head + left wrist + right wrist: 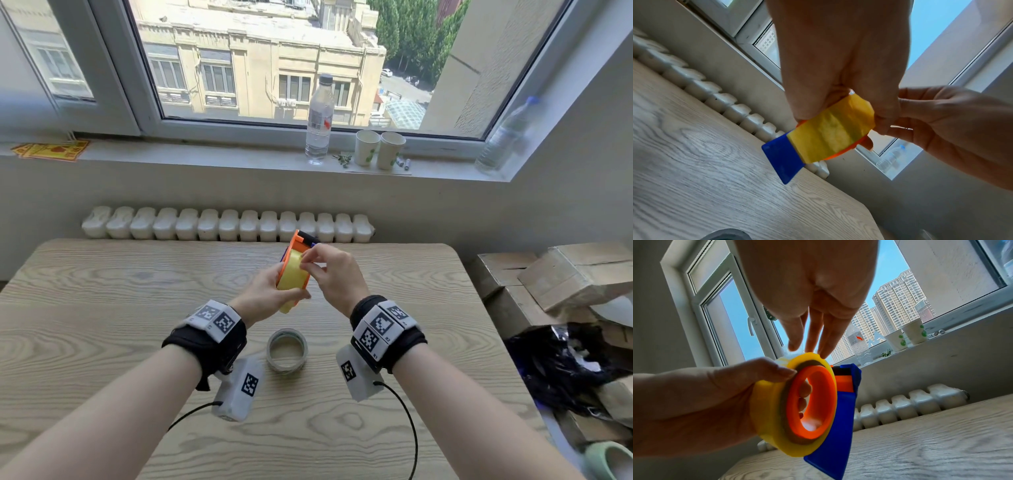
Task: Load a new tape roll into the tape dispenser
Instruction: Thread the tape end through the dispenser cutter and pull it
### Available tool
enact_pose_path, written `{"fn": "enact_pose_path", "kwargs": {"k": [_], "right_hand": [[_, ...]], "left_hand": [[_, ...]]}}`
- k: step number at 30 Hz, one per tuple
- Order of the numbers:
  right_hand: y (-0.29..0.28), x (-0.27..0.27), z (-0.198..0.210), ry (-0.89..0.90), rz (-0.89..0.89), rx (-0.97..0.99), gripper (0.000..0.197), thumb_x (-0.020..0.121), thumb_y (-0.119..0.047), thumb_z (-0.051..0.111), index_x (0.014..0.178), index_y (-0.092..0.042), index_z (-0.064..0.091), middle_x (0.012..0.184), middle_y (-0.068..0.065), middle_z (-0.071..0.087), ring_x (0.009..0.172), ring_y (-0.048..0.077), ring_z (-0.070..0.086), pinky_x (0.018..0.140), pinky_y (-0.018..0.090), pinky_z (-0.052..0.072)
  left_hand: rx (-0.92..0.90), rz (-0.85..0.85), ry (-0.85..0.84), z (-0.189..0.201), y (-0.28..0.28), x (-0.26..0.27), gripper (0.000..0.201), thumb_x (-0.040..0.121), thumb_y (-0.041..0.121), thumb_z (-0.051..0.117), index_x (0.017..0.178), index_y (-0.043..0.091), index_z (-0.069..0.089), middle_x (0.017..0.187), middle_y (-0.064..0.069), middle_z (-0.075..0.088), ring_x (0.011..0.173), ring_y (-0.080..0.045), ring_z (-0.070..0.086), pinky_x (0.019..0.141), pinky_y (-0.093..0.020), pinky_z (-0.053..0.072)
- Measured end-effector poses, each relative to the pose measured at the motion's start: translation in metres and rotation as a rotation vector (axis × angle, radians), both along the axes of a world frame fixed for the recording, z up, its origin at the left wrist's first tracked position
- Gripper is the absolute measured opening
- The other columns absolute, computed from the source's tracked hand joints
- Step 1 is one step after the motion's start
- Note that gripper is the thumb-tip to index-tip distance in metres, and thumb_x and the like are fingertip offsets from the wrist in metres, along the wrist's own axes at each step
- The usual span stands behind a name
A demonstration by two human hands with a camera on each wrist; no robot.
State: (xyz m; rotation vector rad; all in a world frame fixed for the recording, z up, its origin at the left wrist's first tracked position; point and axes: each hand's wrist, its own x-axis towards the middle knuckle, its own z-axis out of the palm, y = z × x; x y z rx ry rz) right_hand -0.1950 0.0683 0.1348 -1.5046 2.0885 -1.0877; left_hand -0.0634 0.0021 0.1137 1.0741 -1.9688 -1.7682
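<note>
Held up over the middle of the wooden table (102,308), between both hands: an orange-and-blue tape dispenser (840,426) with a yellow tape roll (768,418) seated on its orange hub. Gripped by the left hand (263,294) from the near-left side, thumb curled over the roll's rim, fingers wrapped round the back and showing through the hub's opening in the right wrist view. Pinched at the roll's top edge by the right hand (332,274), thumb and fingertips (793,345) together on the tape's outer layer; whether a loose end is lifted, cannot tell. Lying flat on the table nearer than the hands: a second roll, clear tape (287,349), untouched. On the far windowsill (205,157), two paper cups (378,149) side by side, contents unseen, a plastic bottle (318,120) just left of them. Stacked at the right, cardboard boxes (565,274).
</note>
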Motion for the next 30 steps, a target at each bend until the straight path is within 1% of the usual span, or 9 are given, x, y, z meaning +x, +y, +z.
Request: {"fn": "enact_pose_path", "kwargs": {"k": [4,8,12,15,20,22,24,27,30], "right_hand": [[0.002,0.000,0.006,0.054,-0.010,0.055,0.011,0.091,-0.021,0.058,0.094,-0.012,0.062,0.100,0.011,0.071,0.093,0.027,0.066,0.082,0.045,0.052],[0.003,0.000,0.013,0.044,-0.004,0.080,0.013,0.094,-0.022,0.052,0.095,-0.010,0.058,0.093,0.011,0.069,0.084,0.025,0.063,0.077,0.042,0.052],[0.003,-0.007,0.016,-0.051,-0.040,0.089,0.011,0.094,-0.020,0.053,0.095,-0.010,0.058,0.093,0.008,0.067,0.086,0.022,0.060,0.080,0.037,0.050],[0.001,-0.011,0.017,-0.109,-0.053,0.086,0.008,0.092,-0.018,0.056,0.091,-0.011,0.059,0.088,0.004,0.063,0.084,0.019,0.058,0.080,0.036,0.049],[-0.004,-0.012,0.020,-0.194,-0.060,0.043,0.006,0.091,-0.013,0.056,0.085,-0.014,0.056,0.087,0.012,0.067,0.085,0.028,0.066,0.082,0.045,0.054],[-0.006,-0.012,0.023,-0.187,-0.055,0.032,0.006,0.091,-0.013,0.057,0.085,-0.014,0.056,0.091,0.016,0.068,0.087,0.029,0.065,0.082,0.045,0.055],[-0.006,-0.011,0.026,-0.167,-0.044,0.041,0.005,0.090,-0.014,0.057,0.086,-0.014,0.057,0.091,0.014,0.067,0.089,0.028,0.064,0.083,0.045,0.054],[-0.007,-0.016,0.028,-0.177,-0.073,0.046,0.005,0.090,-0.012,0.057,0.090,-0.009,0.060,0.090,0.012,0.067,0.088,0.025,0.064,0.085,0.043,0.054],[-0.006,-0.021,0.024,-0.156,-0.091,0.070,0.008,0.090,-0.013,0.058,0.090,-0.006,0.062,0.094,0.015,0.069,0.090,0.027,0.065,0.085,0.043,0.054]], "left_hand": [[0.029,-0.028,0.022,0.004,0.004,0.001,0.024,0.080,0.023,0.069,0.102,0.020,0.061,0.087,-0.008,0.074,0.082,-0.024,0.068,0.076,-0.040,0.055],[0.060,-0.017,0.054,0.006,0.003,0.004,0.010,0.084,0.027,0.065,0.093,0.024,0.061,0.081,-0.006,0.069,0.062,-0.008,0.064,0.058,-0.022,0.051],[0.185,-0.054,0.134,0.005,-0.003,0.011,0.030,0.074,0.016,0.073,0.100,0.024,0.060,0.094,-0.007,0.067,0.069,-0.005,0.068,0.064,-0.021,0.053],[0.180,-0.069,0.128,0.005,-0.003,0.012,0.027,0.083,0.015,0.066,0.107,0.022,0.059,0.102,-0.010,0.067,0.078,-0.011,0.067,0.072,-0.025,0.053],[0.113,-0.040,0.040,0.003,-0.001,0.008,0.024,0.092,0.032,0.051,0.107,0.017,0.061,0.095,-0.013,0.069,0.066,-0.006,0.069,0.064,-0.020,0.055],[0.081,0.003,-0.021,0.000,-0.003,0.008,0.039,0.092,0.042,0.046,0.104,0.009,0.064,0.088,-0.013,0.069,0.062,-0.010,0.067,0.060,-0.021,0.052],[0.095,0.013,-0.021,-0.001,-0.004,0.010,0.044,0.088,0.047,0.052,0.099,0.007,0.067,0.088,-0.014,0.068,0.068,-0.018,0.064,0.060,-0.022,0.049],[0.149,-0.052,0.035,-0.001,-0.004,0.016,0.033,0.070,0.030,0.074,0.099,0.016,0.066,0.096,-0.013,0.069,0.081,-0.020,0.064,0.067,-0.024,0.051],[0.162,-0.089,0.053,-0.001,-0.005,0.019,0.034,0.069,0.016,0.076,0.100,0.020,0.063,0.102,-0.015,0.068,0.086,-0.021,0.064,0.072,-0.026,0.052]]}}
